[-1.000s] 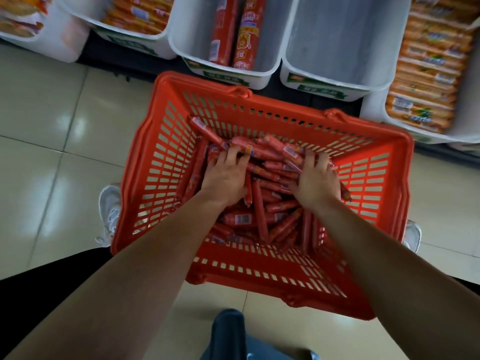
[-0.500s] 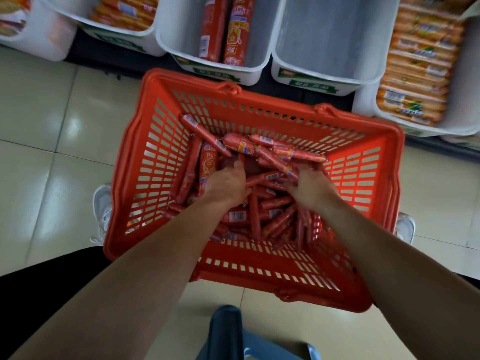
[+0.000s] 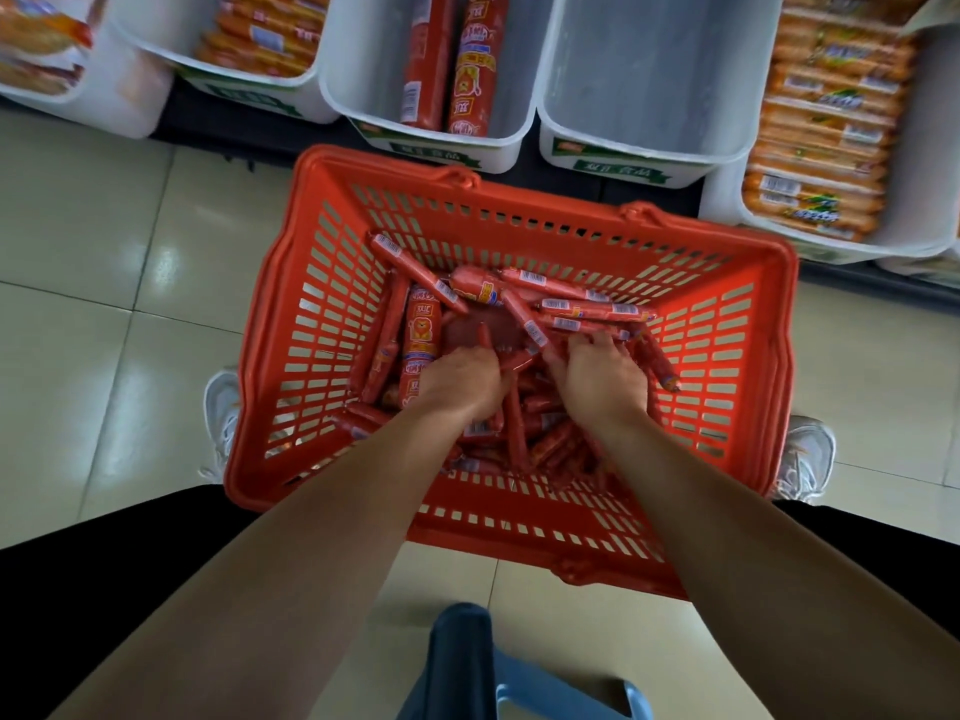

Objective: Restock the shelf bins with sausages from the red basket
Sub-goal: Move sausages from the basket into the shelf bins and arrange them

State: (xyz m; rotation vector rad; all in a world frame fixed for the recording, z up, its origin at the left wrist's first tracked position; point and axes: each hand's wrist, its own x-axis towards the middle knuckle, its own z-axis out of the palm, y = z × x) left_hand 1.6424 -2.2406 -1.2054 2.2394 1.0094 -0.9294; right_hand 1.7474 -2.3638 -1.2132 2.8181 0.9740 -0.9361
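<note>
A red basket point(image 3: 322, 283) sits on the floor before me, holding a heap of thin red sausages point(image 3: 587, 310) and one thick sausage point(image 3: 420, 337) at its left. Both hands are down in the heap. My left hand point(image 3: 460, 379) is curled around a bunch of thin sausages. My right hand point(image 3: 602, 379) is curled around another bunch beside it. The fingertips are buried among the sausages. Behind the basket stand white shelf bins: one point(image 3: 363, 70) with two thick red sausages point(image 3: 475, 65), one point(image 3: 644, 75) with nothing inside.
More white bins flank these, holding orange sausage packs at the right point(image 3: 826, 127) and at the left point(image 3: 260, 33). My white shoes point(image 3: 221, 413) stand either side of the basket on pale floor tiles. A blue stool point(image 3: 524, 683) is below me.
My hands went from spread flat on the heap to curled around sausages and drew back toward me. The sausages at the far side of the basket are now uncovered.
</note>
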